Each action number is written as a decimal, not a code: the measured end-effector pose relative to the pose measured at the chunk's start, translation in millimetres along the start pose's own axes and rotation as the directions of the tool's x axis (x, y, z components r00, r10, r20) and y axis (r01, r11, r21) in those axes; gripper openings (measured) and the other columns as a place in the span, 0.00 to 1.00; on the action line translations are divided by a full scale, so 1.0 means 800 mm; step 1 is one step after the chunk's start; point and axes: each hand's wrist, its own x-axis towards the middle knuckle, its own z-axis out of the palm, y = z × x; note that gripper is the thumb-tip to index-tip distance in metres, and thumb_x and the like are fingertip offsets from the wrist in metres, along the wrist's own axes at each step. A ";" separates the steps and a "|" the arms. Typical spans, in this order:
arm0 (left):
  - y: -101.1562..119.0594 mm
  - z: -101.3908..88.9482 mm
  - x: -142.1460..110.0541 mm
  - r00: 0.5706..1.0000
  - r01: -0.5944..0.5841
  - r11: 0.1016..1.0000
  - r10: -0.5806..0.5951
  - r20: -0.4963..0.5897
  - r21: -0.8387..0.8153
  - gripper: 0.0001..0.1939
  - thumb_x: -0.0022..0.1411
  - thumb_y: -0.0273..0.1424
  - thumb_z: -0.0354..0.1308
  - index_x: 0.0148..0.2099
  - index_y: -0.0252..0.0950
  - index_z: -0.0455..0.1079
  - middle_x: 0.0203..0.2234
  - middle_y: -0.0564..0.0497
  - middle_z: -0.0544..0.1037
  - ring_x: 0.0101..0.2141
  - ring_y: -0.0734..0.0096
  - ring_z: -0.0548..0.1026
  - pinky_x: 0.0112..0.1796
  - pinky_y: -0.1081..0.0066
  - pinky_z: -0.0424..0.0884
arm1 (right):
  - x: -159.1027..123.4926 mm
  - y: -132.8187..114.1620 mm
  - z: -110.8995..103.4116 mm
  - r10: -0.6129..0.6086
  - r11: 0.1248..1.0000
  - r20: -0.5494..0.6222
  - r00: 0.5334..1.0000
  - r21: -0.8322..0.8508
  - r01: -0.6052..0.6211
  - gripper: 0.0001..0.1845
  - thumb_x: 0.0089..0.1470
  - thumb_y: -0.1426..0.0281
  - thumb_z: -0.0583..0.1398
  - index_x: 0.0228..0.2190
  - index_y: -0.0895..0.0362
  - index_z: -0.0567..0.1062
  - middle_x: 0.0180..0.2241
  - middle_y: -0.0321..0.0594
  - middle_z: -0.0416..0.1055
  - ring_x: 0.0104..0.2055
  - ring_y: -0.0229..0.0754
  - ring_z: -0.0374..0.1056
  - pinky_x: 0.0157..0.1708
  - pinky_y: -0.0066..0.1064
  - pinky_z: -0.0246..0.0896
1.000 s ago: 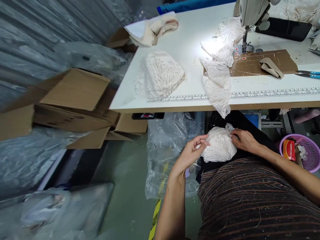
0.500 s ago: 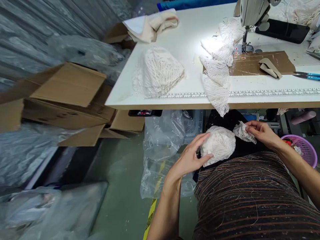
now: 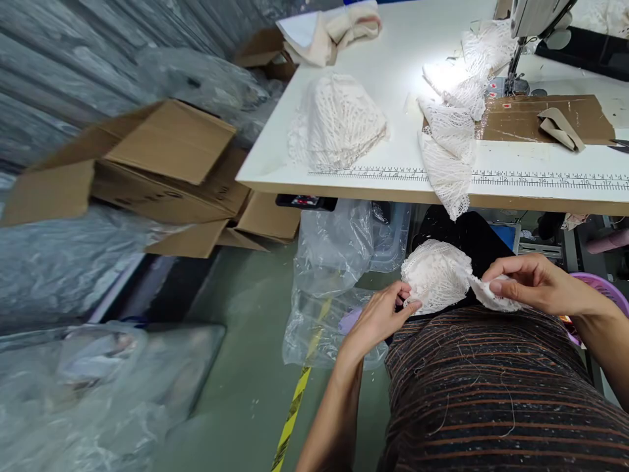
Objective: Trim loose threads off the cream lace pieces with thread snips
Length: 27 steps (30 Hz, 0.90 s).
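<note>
A bundle of white lace [image 3: 435, 282] lies on my lap, on a black cloth [image 3: 462, 236]. My left hand [image 3: 381, 318] pinches the bundle's lower left edge with closed fingers. My right hand [image 3: 533, 282] grips a loose lace end [image 3: 496, 300] pulled out to the right of the bundle. A long lace strip [image 3: 447, 170] hangs over the front edge of the white table [image 3: 393, 78] above my lap and runs up to the sewing machine [image 3: 528, 19].
A folded lace pile [image 3: 339, 121] sits on the table's left part, beige cloth [image 3: 334, 33] behind it. Brown cardboard [image 3: 535, 118] lies by the needle. Open cardboard boxes [image 3: 157, 164] and clear plastic bags [image 3: 339, 275] stand left of my legs. A purple basket [image 3: 602, 288] is at right.
My right hand has drawn a lace end out of the bundle toward the right. My left hand slid from the bundle's top to its lower edge and pinched it. The view shifted left.
</note>
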 end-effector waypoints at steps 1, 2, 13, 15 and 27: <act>0.000 0.000 -0.004 1.000 0.022 1.000 -0.022 -0.017 0.002 0.13 0.57 0.40 0.62 0.42 0.39 0.71 0.31 0.52 0.79 0.30 0.65 0.75 0.34 0.68 0.69 | -0.003 -0.003 0.001 -0.005 1.000 0.043 0.999 -0.007 0.005 0.25 0.53 0.49 0.63 0.33 0.60 0.77 0.23 0.34 0.65 0.23 0.32 0.55 0.22 0.25 0.50; 0.001 0.001 -0.008 0.998 0.031 0.999 -0.032 -0.048 -0.008 0.13 0.58 0.40 0.61 0.42 0.39 0.71 0.30 0.52 0.79 0.29 0.66 0.74 0.33 0.69 0.68 | -0.006 -0.005 0.001 -0.008 1.000 0.081 0.997 -0.012 0.009 0.24 0.54 0.50 0.63 0.33 0.60 0.78 0.24 0.34 0.66 0.23 0.32 0.55 0.22 0.25 0.50; 0.014 0.020 -0.022 0.988 -0.151 0.988 0.150 0.038 0.028 0.09 0.61 0.34 0.58 0.29 0.38 0.68 0.28 0.51 0.74 0.32 0.65 0.73 0.36 0.69 0.66 | -0.022 -0.012 0.001 -0.098 0.974 0.465 0.880 -0.138 0.181 0.16 0.63 0.65 0.58 0.39 0.65 0.80 0.30 0.44 0.76 0.30 0.35 0.67 0.32 0.24 0.63; 0.017 0.018 -0.023 0.976 -0.217 0.976 0.217 -0.025 0.005 0.05 0.62 0.31 0.55 0.32 0.38 0.68 0.33 0.50 0.76 0.36 0.65 0.74 0.39 0.69 0.67 | -0.023 -0.014 0.004 -0.126 0.964 0.502 0.856 -0.143 0.226 0.15 0.63 0.67 0.58 0.40 0.65 0.80 0.32 0.46 0.78 0.32 0.36 0.69 0.34 0.24 0.64; 0.043 -0.005 0.046 0.917 -0.390 0.901 0.363 -0.163 -0.190 0.31 0.60 0.34 0.59 0.66 0.37 0.63 0.44 0.45 0.80 0.41 0.65 0.78 0.47 0.66 0.72 | -0.019 -0.033 0.024 -0.208 0.937 0.582 0.786 -0.113 0.331 0.15 0.63 0.74 0.55 0.44 0.66 0.80 0.40 0.55 0.80 0.42 0.41 0.76 0.41 0.27 0.67</act>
